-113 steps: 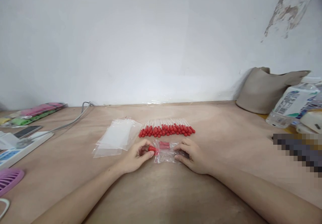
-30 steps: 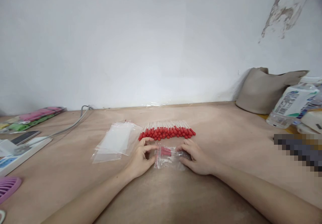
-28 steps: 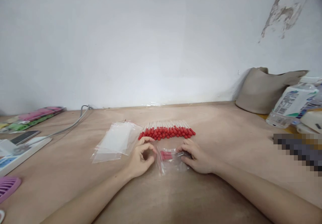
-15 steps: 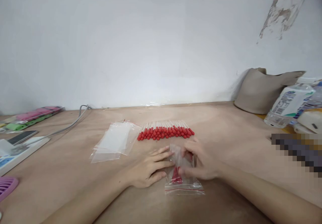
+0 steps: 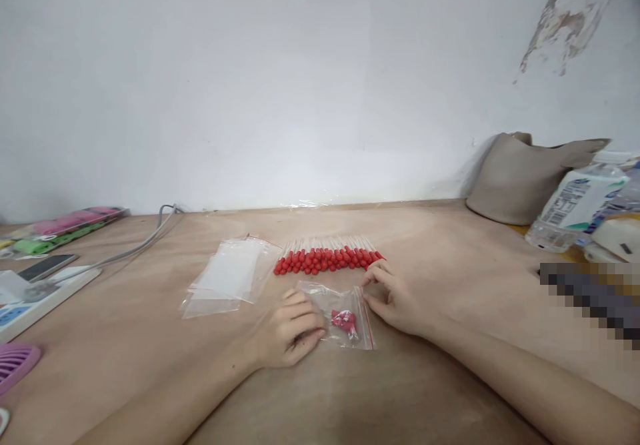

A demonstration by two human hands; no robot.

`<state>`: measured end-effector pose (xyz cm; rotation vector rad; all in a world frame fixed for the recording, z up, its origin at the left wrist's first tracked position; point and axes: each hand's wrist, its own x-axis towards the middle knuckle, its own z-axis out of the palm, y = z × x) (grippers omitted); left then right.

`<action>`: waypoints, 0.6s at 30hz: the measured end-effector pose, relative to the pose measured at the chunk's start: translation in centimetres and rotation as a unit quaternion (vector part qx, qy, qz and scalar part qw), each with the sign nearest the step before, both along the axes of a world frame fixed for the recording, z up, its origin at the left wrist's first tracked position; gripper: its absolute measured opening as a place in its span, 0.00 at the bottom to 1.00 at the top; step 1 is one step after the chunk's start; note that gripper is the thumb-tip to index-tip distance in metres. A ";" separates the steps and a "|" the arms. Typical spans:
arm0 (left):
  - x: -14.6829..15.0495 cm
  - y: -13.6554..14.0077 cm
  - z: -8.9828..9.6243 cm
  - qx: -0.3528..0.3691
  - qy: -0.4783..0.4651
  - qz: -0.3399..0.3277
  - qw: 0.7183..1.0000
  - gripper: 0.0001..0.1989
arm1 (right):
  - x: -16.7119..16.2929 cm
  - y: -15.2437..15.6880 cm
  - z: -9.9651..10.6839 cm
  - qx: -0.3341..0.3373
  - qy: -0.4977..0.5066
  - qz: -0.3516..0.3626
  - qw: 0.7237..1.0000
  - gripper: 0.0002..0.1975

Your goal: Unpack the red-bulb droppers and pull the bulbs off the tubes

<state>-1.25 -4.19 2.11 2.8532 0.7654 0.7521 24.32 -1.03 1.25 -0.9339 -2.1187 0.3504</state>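
A small clear zip-lock bag (image 5: pixel 320 291) lies on the table between my hands, its red-lined zip edge facing right. Inside it is a little cluster of red-headed sticks (image 5: pixel 344 321). My left hand (image 5: pixel 295 330) is curled over the bag's left edge, thumb drawn in toward the fingers. At the zip edge, my right hand (image 5: pixel 393 298) has its thumb and forefinger apart, holding nothing. Just behind the bag, many pale sticks with red heads (image 5: pixel 325 258) lie side by side, heads toward me. Some flat clear zip-lock bags (image 5: pixel 230 275) are stacked to the left.
On the left are a white power strip (image 5: pixel 55 298) with a grey cable (image 5: pixel 135 251), a phone (image 5: pixel 47 267) and a purple slotted item (image 5: pixel 17 367). A beige bag-like holder (image 5: pixel 520 181) and a plastic bottle (image 5: pixel 575 205) stand at the right. A wall rises behind.
The bag has turned so its zip edge, formerly facing me, now faces right. My left hand has curled its fingers. My right hand has drawn off the bag's middle to its right edge.
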 end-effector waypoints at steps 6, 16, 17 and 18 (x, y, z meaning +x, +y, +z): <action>0.0 0.6 0.0 -0.091 -0.030 0.032 0.995 0.15 | -0.1 0.4 -0.9 -0.064 -0.057 -0.013 0.996 0.02; 0.5 0.4 -0.2 -0.124 -0.051 0.157 0.978 0.03 | 0.0 0.5 -1.2 -0.115 -0.015 0.051 0.992 0.13; 0.5 0.4 -0.2 -0.123 -0.055 0.161 0.978 0.03 | -0.1 0.4 -1.1 -0.113 -0.022 0.059 0.992 0.14; 0.6 0.4 -0.3 -0.122 -0.059 0.164 0.977 0.04 | -0.1 0.4 -1.0 -0.113 -0.032 0.064 0.991 0.14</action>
